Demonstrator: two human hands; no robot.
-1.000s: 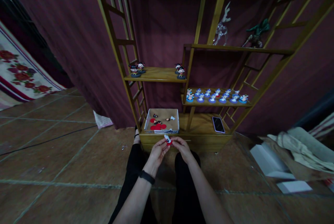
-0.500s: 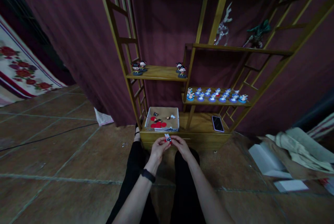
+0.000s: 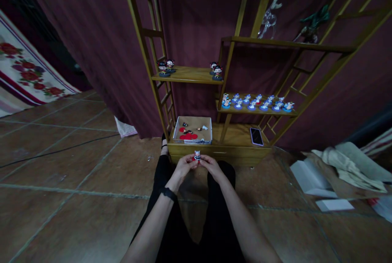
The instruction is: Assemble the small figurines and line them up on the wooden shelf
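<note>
Between my two hands is a small figurine point(image 3: 197, 155) with a white top, a dark middle and a red base. It stands upright, held just in front of the shelf's drawer front. My left hand point(image 3: 185, 166) grips it from the left, and my right hand point(image 3: 211, 166) pinches it from the right near the base. Just beyond them, an open cardboard box point(image 3: 208, 122) rests on the bottom shelf. Inside it lie several red discs point(image 3: 188, 136), dark figure pieces point(image 3: 188, 132) and a small white piece point(image 3: 205, 128).
The wooden shelf unit point(image 3: 190, 74) holds several dark-haired figurines point(image 3: 217, 72) and rows of blue-and-white figurines point(image 3: 252, 104). A phone point(image 3: 256, 136) lies at the lower right. Higher up stand a clear deer ornament point(image 3: 269, 20) and a green statue point(image 3: 314, 24). White boxes point(image 3: 312, 178) sit on the floor at right.
The figurine has turned from tilted to upright in my hands, its front now facing me. My view has tilted down a little, so the shelf appears higher.
</note>
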